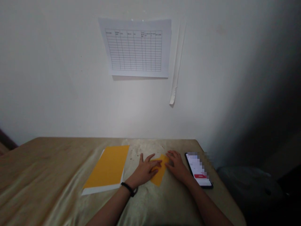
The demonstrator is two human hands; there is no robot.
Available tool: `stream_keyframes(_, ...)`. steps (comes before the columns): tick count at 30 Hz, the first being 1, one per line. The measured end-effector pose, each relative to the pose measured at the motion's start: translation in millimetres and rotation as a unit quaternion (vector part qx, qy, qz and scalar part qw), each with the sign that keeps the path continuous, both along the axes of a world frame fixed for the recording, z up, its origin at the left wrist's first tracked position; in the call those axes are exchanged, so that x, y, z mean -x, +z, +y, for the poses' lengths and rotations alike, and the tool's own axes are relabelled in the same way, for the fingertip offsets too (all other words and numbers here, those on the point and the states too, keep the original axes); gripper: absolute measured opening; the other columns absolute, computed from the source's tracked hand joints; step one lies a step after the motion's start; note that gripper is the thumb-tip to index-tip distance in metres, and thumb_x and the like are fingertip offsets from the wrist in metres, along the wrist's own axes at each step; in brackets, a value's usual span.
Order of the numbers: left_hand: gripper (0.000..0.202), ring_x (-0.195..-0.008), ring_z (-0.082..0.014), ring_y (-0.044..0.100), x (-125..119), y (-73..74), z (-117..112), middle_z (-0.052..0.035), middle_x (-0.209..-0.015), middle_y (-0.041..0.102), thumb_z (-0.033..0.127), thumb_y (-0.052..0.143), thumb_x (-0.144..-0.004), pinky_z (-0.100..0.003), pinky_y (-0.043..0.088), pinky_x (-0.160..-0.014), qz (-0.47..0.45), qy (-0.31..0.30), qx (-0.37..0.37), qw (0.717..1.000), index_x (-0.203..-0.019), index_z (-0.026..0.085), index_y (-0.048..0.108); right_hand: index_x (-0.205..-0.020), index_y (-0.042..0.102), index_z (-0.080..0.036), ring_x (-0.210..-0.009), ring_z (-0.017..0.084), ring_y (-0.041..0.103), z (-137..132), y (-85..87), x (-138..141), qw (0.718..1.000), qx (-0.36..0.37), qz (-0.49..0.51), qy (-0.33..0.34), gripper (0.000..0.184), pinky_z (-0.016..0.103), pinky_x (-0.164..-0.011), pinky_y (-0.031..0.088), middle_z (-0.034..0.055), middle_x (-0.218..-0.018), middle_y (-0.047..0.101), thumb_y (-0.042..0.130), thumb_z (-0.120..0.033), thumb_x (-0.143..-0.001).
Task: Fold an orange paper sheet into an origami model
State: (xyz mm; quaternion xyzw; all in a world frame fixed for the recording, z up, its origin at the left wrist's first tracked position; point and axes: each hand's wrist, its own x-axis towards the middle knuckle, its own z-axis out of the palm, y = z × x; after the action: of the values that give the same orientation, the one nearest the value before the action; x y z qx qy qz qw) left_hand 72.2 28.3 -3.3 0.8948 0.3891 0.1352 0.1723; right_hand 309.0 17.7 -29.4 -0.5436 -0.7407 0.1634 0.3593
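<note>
A small piece of yellow paper (158, 179) lies on the cloth-covered table between my hands. My left hand (146, 169), with a black band on its wrist, rests over the paper's left part with fingers spread. At the paper's upper right edge is my right hand (176, 164), its fingers bent but apart and the fingertips touching or just beside the paper. Part of the paper is hidden under the left fingers. To the left lies a larger yellow sheet (108, 166) on top of white paper (101, 189).
A phone (199, 171) with a lit screen, partly pixelated, lies by the table's right edge. The tan cloth (58, 169) has folds on the left. A printed table sheet (136, 50) and a loose white strip (176, 69) hang on the wall behind.
</note>
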Motion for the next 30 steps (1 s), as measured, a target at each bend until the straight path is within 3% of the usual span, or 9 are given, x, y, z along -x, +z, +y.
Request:
stream_keyframes(2,0.035,-0.147,-0.03,0.028,-1.5,-1.4,-0.9,0.0006,-0.148,0.053,0.04,0.057,-0.095,-0.073,-0.007,-0.113,0.004,0.019,-0.015,1.0,-0.13,0.04,0.056,-0.13,0.061,-0.022,-0.137,0.027,0.039,-1.0,0.7,2.0,1.0,0.001,-0.025,-0.002,0.046,0.046,-0.118,0.031,0.0109,-0.139,0.054,0.063,-0.028,-0.084)
stream_keyframes(5,0.058,-0.144,-0.0357,0.032,-3.3,-3.8,-0.9,-0.0082,-0.153,0.045,0.053,0.064,-0.087,-0.075,0.0,-0.112,0.019,0.109,-0.055,0.992,-0.14,0.034,0.05,-0.126,0.064,-0.022,-0.135,0.03,0.04,-0.8,1.1,4.2,0.999,-0.001,-0.045,-0.004,0.044,0.047,-0.117,0.032,0.0112,-0.137,0.056,0.065,-0.028,-0.083)
stream_keyframes(8,0.064,-0.142,-0.0399,0.034,-3.8,-4.0,-1.0,-0.0135,-0.153,0.045,0.06,0.064,-0.084,-0.077,0.007,-0.11,0.043,0.165,-0.063,0.983,-0.138,0.028,0.054,-0.124,0.064,-0.024,-0.133,0.03,0.043,0.5,0.3,4.9,0.999,-0.002,-0.042,-0.008,0.043,0.047,-0.116,0.033,0.0103,-0.134,0.058,0.065,-0.026,-0.081)
stream_keyframes(14,0.052,-0.141,-0.0388,0.035,-2.8,-5.0,0.1,-0.0101,-0.15,0.049,0.057,0.066,-0.084,-0.078,0.008,-0.109,0.028,0.151,-0.064,0.986,-0.127,0.028,0.06,-0.131,0.057,-0.023,-0.129,0.028,0.046,2.5,-3.5,4.6,0.999,0.007,-0.023,-0.021,0.053,0.045,-0.114,0.035,0.01,-0.131,0.058,0.065,-0.023,-0.078)
stream_keyframes(22,0.057,-0.137,-0.0337,0.041,-5.2,0.0,-0.4,-0.0092,-0.142,0.054,0.043,0.075,-0.08,-0.073,0.005,-0.112,-0.024,0.153,-0.071,0.985,-0.13,0.028,0.051,-0.135,0.054,-0.02,-0.121,0.027,0.051,4.6,-3.6,2.3,0.998,0.01,0.055,-0.038,0.057,0.044,-0.109,0.041,0.0109,-0.124,0.06,0.064,-0.027,-0.079)
stream_keyframes(25,0.055,-0.136,-0.0335,0.041,-4.9,1.0,-0.3,-0.0078,-0.142,0.054,0.041,0.077,-0.079,-0.073,0.004,-0.113,-0.037,0.147,-0.086,0.985,-0.127,0.03,0.052,-0.128,0.059,-0.02,-0.111,0.026,0.058,5.8,-3.4,1.3,0.993,0.006,0.106,-0.052,0.047,0.043,-0.101,0.047,0.0111,-0.119,0.062,0.061,-0.029,-0.082)
stream_keyframes(30,0.054,-0.134,-0.0336,0.042,-3.1,-2.6,1.9,-0.0066,-0.141,0.054,0.04,0.076,-0.079,-0.072,0.003,-0.114,-0.046,0.142,-0.107,0.983,-0.127,0.032,0.053,-0.095,0.068,-0.021,-0.095,0.025,0.062,6.3,-0.1,0.9,0.993,0.005,0.109,-0.049,0.017,0.04,-0.089,0.051,0.008,-0.099,0.067,0.061,-0.03,-0.082)
